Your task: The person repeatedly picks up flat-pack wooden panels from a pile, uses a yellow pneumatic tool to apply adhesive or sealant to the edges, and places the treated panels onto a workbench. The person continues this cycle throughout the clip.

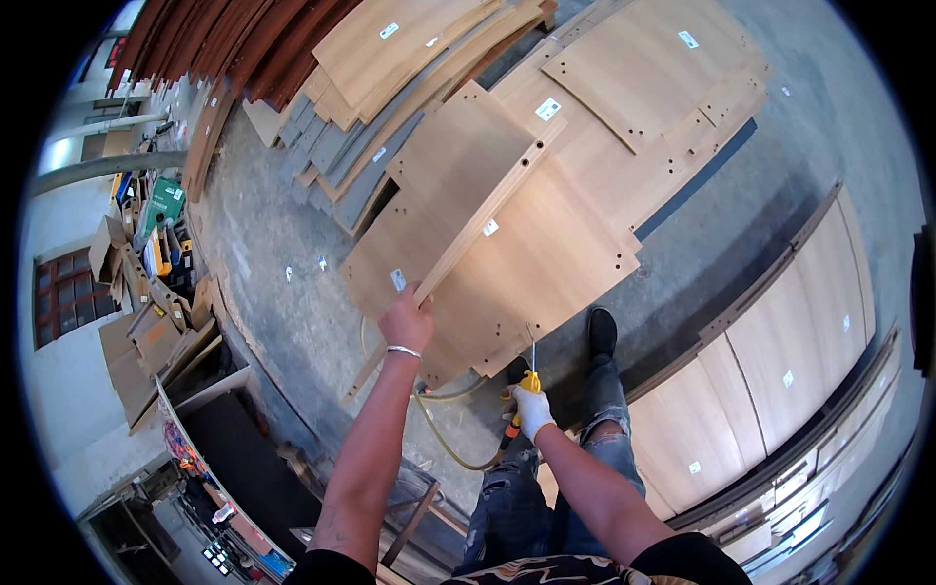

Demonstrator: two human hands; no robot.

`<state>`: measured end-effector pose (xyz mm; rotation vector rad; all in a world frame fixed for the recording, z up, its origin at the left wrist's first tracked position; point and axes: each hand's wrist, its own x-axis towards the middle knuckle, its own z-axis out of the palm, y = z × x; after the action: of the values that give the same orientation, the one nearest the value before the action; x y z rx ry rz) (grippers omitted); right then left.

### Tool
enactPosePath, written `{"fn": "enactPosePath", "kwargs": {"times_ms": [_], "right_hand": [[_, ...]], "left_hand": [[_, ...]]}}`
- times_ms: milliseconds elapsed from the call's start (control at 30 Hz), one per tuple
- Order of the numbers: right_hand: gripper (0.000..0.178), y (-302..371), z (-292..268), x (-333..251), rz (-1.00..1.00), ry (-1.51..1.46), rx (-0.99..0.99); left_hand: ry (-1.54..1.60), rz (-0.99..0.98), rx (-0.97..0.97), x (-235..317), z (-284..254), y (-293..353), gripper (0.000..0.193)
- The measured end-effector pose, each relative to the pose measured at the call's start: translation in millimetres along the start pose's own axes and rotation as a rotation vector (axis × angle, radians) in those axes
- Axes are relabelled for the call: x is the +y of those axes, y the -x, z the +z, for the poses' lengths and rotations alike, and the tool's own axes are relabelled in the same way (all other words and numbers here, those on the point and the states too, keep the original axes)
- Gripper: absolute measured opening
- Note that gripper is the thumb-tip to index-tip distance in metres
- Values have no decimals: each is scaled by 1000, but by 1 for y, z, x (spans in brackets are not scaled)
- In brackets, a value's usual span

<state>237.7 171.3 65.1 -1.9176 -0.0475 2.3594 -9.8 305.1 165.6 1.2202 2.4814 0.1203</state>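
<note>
My left hand [408,320], bare with a bracelet at the wrist, is closed on the near end of a long light-wood board [485,210]. That board is tilted up over other panels, and its narrow edge shows, with dark holes near the far end. Beneath it lies a wide wooden panel [546,253] with drilled holes along its borders and a small white label. In a white glove, my right hand [531,409] grips a yellow air blow gun [529,381]. Its thin nozzle points at the panel's near edge. A yellowish hose [436,437] curves off to the left.
Stacked wood panels [400,49] and reddish-brown boards [219,44] stand at the far left. More labelled panels [756,390] lie to the right. Cardboard and boxes [161,283] are heaped at the left wall. A metal-legged stand [414,517] is near my left leg.
</note>
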Motion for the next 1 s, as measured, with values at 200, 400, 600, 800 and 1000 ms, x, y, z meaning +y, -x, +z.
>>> {"fn": "enactPosePath", "kwargs": {"times_ms": [200,400,600,800,1000], "right_hand": [[17,8,7,-20,-115,-40,-9],[18,28,27,-76,-112,-67,67],[13,46,13,-117,-146,-310,-108],[23,22,44,-116,-253,-285,-12],[25,22,59,-81,-391,-263,178]], "left_hand": [[-115,199,-45,-1,11,18,43],[-51,216,-200,15,24,45,71],[-191,196,-161,-5,77,74,68],[-237,218,-194,5,103,95,66],[-172,277,-265,-13,98,121,71]]}}
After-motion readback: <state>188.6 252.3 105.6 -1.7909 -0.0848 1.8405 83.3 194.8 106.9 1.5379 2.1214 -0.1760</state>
